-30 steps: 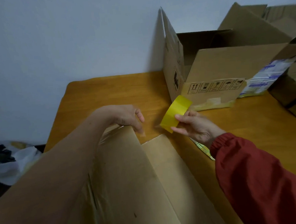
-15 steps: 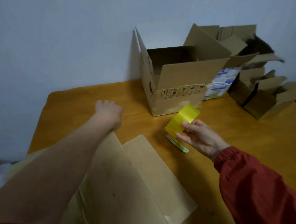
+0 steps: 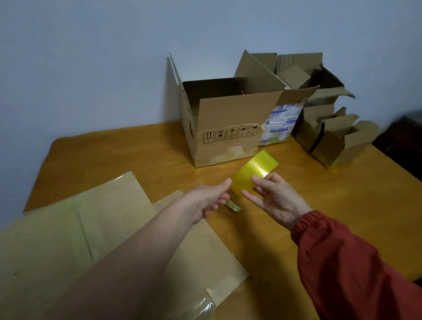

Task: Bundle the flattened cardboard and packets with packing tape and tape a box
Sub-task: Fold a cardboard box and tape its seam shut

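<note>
A yellow roll of packing tape [image 3: 254, 173] is held above the wooden table [image 3: 130, 150]. My right hand [image 3: 274, 198] grips it from the right side. My left hand [image 3: 211, 198] reaches in from the left, and its thumb and fingers pinch the roll's near left edge. Flattened cardboard sheets [image 3: 90, 231] lie on the table's near left, under my left forearm. An open cardboard box [image 3: 225, 124] with raised flaps stands at the back of the table. A small green and yellow packet [image 3: 232, 205] lies on the table below my hands.
A white and blue packet [image 3: 280, 123] leans behind the open box. More open, crumpled boxes [image 3: 331, 130] are piled at the back right. A dark piece of furniture [image 3: 411, 147] stands past the table's right edge. A grey wall runs behind.
My left hand left the far edge of the cardboard and came right to the tape roll. The raised cardboard now lies flat. The view has pulled back from the table.
</note>
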